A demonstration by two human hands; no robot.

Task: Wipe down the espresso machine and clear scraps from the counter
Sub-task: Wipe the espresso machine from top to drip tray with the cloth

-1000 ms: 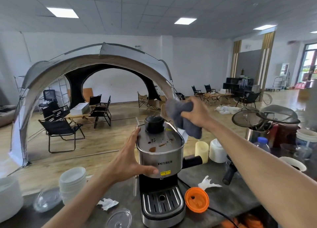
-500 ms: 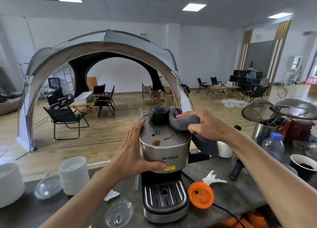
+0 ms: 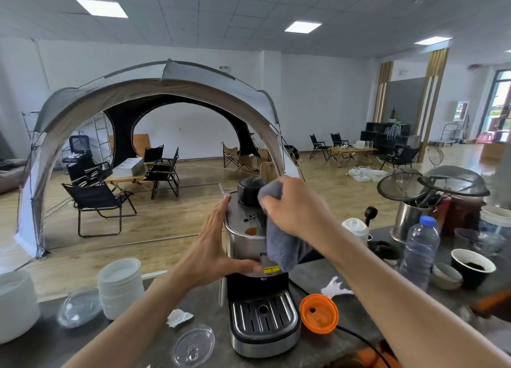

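Note:
A steel espresso machine [image 3: 243, 246] with a black drip tray stands at the middle of the dark counter [image 3: 356, 312]. Brown stains show on its top. My left hand [image 3: 218, 246] is flat against the machine's left side, thumb across the front. My right hand [image 3: 293, 210] grips a grey cloth [image 3: 282, 243] and presses it on the machine's top; the cloth hangs over the front and hides part of the logo. Crumpled white paper scraps lie left [image 3: 178, 316] and right [image 3: 333, 287] of the machine.
An orange lid [image 3: 319, 312] and a black cable lie right of the machine. Clear lids [image 3: 193, 345] and stacked white bowls [image 3: 120, 286] sit on the left. A water bottle [image 3: 420, 248], paper cups [image 3: 472, 268] and a steel utensil pot [image 3: 409, 221] crowd the right.
My right hand came down from the air with the cloth onto the machine's top, then slid it left and forward across the stains. My left hand stayed on the machine's side.

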